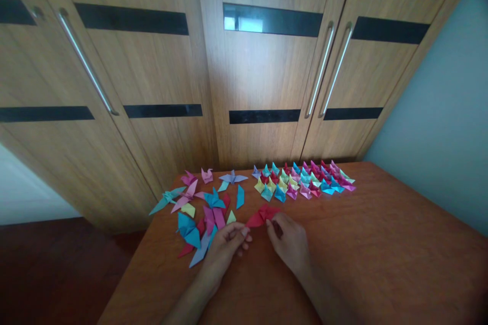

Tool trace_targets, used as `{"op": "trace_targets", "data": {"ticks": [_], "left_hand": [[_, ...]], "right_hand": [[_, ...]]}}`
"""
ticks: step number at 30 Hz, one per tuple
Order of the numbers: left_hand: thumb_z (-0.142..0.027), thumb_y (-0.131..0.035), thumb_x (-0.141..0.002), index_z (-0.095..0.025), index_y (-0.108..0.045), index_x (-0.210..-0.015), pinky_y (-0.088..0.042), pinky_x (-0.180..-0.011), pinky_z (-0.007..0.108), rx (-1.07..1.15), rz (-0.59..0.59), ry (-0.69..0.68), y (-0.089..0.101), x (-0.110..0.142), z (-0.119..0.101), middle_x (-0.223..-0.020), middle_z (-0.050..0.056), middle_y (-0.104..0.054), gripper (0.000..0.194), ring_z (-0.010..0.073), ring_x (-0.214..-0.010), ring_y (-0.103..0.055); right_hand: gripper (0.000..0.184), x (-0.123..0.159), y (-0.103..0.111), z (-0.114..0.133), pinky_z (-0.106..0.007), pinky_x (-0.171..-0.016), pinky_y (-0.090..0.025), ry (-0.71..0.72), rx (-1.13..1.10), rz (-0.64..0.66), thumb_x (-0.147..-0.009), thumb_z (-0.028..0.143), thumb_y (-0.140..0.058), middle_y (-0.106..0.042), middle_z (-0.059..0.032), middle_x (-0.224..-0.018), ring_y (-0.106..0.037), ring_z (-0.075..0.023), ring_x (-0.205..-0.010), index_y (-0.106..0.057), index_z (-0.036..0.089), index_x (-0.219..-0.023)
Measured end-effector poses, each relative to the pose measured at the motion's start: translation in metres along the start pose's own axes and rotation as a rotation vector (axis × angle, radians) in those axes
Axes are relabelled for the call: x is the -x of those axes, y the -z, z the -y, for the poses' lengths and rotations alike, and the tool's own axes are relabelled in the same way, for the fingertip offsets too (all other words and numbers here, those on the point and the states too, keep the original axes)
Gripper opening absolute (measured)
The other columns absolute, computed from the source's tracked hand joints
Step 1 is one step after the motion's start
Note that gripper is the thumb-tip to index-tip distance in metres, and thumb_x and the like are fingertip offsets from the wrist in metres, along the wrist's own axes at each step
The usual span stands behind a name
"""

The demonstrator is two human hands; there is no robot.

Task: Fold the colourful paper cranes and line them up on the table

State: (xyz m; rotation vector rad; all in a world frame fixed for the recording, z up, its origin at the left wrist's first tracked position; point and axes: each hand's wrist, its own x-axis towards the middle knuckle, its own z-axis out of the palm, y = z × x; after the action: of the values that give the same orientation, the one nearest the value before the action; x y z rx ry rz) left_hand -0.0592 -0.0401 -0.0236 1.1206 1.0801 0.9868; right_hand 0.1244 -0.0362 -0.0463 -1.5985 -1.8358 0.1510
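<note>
A red folded paper piece (261,215) lies on the wooden table (381,254) just beyond my hands. My right hand (288,241) has its fingers curled, its fingertips pinching the near edge of the red paper. My left hand (227,247) is curled beside it, thumb against fingers at the paper's left tip. Left of my hands lies a loose heap of paper cranes (202,208) in blue, pink, purple and yellow.
Several small folded boats (305,181) in mixed colours stand in rows at the table's far edge. Behind the table rise wooden wardrobe doors (259,71) with long metal handles. A pale wall (442,127) is on the right, dark floor at the left.
</note>
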Motion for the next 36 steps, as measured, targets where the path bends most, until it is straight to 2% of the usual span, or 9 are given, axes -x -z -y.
{"op": "trace_targets", "data": {"ticks": [4, 10, 25, 36], "left_hand": [[-0.038, -0.062, -0.076, -0.015, -0.062, -0.082, -0.037, -0.053, 0.021, -0.008, -0.002, -0.013, -0.002, 0.005, -0.004, -0.076, 0.005, -0.065, 0.024, 0.0132, -0.064, -0.056], [-0.038, -0.062, -0.076, -0.015, -0.063, -0.081, -0.037, -0.054, 0.021, -0.002, 0.017, -0.026, -0.003, 0.007, -0.007, -0.076, 0.005, -0.065, 0.024, 0.0136, -0.064, -0.055], [-0.042, -0.065, -0.072, -0.015, -0.063, -0.078, -0.038, -0.054, 0.022, -0.009, 0.045, -0.005, 0.002, -0.001, 0.003, -0.076, 0.005, -0.065, 0.028, 0.0143, -0.064, -0.055], [-0.041, -0.064, -0.073, -0.015, -0.063, -0.077, -0.037, -0.053, 0.021, -0.026, 0.041, 0.0, 0.001, -0.002, 0.004, -0.074, 0.004, -0.064, 0.026, 0.0138, -0.063, -0.054]], "right_hand": [[0.02, -0.01, 0.007, -0.017, -0.024, -0.052, -0.029, -0.157, 0.24, 0.03, -0.088, 0.031, -0.042, -0.064, -0.0021, -0.075, -0.057, -0.0142, -0.062, -0.057, 0.021, -0.078], [0.02, -0.019, 0.007, -0.017, -0.023, -0.051, -0.027, -0.176, 0.375, 0.09, -0.09, 0.032, -0.041, -0.065, -0.0028, -0.082, -0.06, -0.0145, -0.066, -0.056, 0.021, -0.08], [0.02, -0.022, 0.006, -0.014, -0.023, -0.05, -0.028, -0.261, 0.384, 0.104, -0.089, 0.034, -0.044, -0.065, -0.0029, -0.079, -0.061, -0.015, -0.066, -0.057, 0.022, -0.081], [0.021, -0.021, 0.003, -0.016, -0.023, -0.052, -0.029, -0.256, 0.355, 0.128, -0.089, 0.034, -0.042, -0.066, -0.0023, -0.078, -0.061, -0.0161, -0.067, -0.058, 0.023, -0.081]]}}
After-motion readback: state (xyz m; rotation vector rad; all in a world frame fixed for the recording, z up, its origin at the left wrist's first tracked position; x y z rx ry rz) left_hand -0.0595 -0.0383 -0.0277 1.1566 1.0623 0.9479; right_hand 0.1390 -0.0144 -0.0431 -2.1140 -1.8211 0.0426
